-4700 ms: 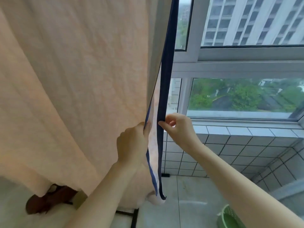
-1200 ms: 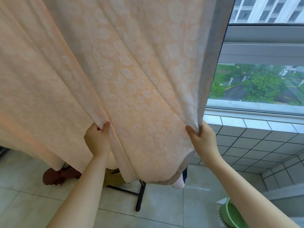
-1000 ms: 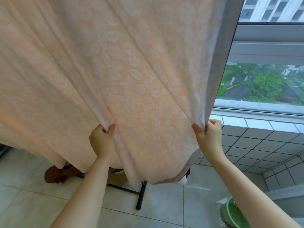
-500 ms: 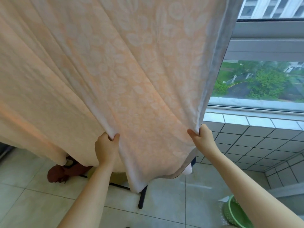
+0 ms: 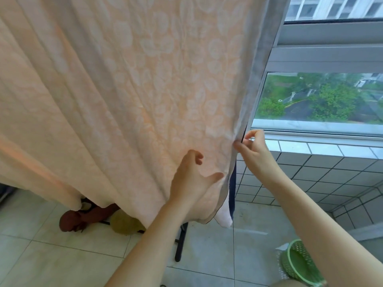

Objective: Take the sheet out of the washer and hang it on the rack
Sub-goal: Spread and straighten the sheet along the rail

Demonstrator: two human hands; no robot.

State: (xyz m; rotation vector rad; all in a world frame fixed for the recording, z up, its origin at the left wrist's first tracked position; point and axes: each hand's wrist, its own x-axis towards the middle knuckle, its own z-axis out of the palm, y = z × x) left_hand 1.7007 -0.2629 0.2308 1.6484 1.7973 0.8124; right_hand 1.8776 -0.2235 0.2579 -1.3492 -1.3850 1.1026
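A peach sheet (image 5: 128, 83) with a pale leaf pattern and a grey border hangs down from above and fills most of the view. Its top and the rack's rail are out of frame; only a black rack foot (image 5: 179, 243) shows below it on the floor. My left hand (image 5: 192, 179) lies against the sheet near its right edge, fingers spread and relaxed, gripping nothing. My right hand (image 5: 251, 149) pinches the grey border edge between thumb and fingertips, level with the window sill.
A tiled low wall and a window (image 5: 319, 96) stand to the right. A green plastic basket (image 5: 298, 264) sits on the floor at lower right. Brown and olive items (image 5: 87, 216) lie on the tiles under the sheet.
My left hand has let go of the fold it gripped and moved right, now lying open on the sheet near the border. My right hand still pinches the edge.
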